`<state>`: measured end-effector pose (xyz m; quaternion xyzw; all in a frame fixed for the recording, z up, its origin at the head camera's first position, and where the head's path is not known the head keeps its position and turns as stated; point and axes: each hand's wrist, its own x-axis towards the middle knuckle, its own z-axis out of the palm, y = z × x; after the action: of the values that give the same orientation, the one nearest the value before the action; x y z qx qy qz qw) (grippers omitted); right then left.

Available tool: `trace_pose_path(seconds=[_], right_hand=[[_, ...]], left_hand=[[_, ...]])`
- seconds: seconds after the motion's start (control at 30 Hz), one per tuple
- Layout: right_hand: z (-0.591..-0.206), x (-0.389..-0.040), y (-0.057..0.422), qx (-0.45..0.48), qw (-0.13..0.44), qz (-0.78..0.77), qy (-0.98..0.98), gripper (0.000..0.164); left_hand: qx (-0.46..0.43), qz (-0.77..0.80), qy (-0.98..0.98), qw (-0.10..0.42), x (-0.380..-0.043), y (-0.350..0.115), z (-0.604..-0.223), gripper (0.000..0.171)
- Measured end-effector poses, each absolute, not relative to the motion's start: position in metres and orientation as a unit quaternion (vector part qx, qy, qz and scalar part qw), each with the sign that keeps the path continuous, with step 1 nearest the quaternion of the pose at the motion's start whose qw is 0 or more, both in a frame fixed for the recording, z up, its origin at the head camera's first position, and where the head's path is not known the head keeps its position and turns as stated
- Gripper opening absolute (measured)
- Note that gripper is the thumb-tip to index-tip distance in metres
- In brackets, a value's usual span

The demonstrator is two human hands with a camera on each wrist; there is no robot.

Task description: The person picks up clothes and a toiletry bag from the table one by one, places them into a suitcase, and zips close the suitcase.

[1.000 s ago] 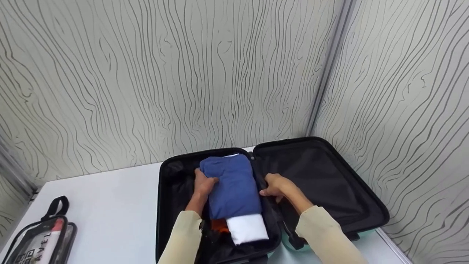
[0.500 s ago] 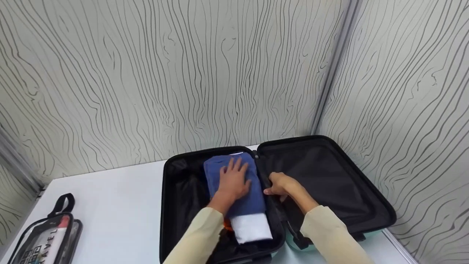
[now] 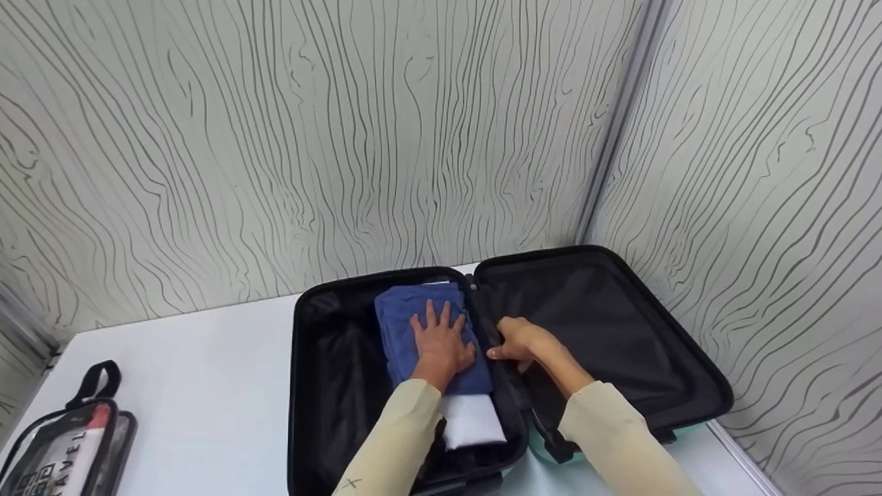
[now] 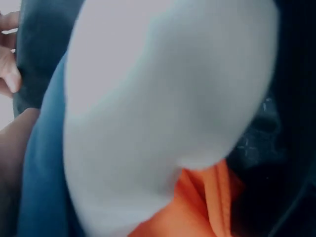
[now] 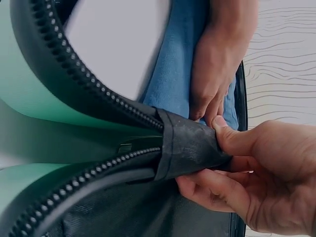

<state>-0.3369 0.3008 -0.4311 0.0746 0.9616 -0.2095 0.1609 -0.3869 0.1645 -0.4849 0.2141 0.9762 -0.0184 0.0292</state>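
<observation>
An open suitcase (image 3: pixel 298 386) with black lining and a mint-green shell lies spread on the table. In its left half is a folded blue garment (image 3: pixel 403 310), with my left hand (image 3: pixel 441 344) pressing flat on it, fingers spread. A folded white cloth (image 3: pixel 474 421) lies at the garment's near end. Orange fabric (image 4: pixel 197 197) shows below the white cloth in the left wrist view. My right hand (image 3: pixel 527 341) is at the hinge between the halves. In the right wrist view its thumb and fingers pinch the black fabric hinge strip (image 5: pixel 190 148) between the two zippers.
A clear travel pouch (image 3: pixel 65 448) with a black handle and toiletries inside lies on the white table (image 3: pixel 207 372) at the left. The suitcase's right half (image 3: pixel 586 324) leans toward the right wall. A patterned wall (image 3: pixel 344 138) stands close behind.
My left hand has moved from the blue garment's left edge onto its top and now presses there with spread fingers. My right hand has stayed at the hinge strip.
</observation>
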Motion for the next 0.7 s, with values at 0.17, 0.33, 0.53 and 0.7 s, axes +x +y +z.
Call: trace_pose_path(seconds=[0.17, 0.33, 0.53, 0.7], right_hand=[[-0.431, -0.338, 0.301, 0.077, 0.156, -0.219, 0.96, 0.029], [-0.429, -0.347, 0.315, 0.075, 0.147, -0.244, 0.955, 0.034], [-0.43, -0.357, 0.335, 0.07, 0.148, -0.26, 0.952, 0.032], [-0.429, -0.365, 0.346, 0.06, 0.144, -0.259, 0.953, 0.034]], left_hand=[[0.235, 0.058, 0.969, 0.05, -0.384, 0.151, -0.469, 0.061], [0.252, 0.115, 0.96, 0.035, -0.383, 0.135, -0.443, 0.06], [0.266, 0.133, 0.955, -0.007, -0.379, 0.1, -0.423, 0.061], [0.265, 0.168, 0.949, -0.041, -0.373, 0.067, -0.417, 0.062]])
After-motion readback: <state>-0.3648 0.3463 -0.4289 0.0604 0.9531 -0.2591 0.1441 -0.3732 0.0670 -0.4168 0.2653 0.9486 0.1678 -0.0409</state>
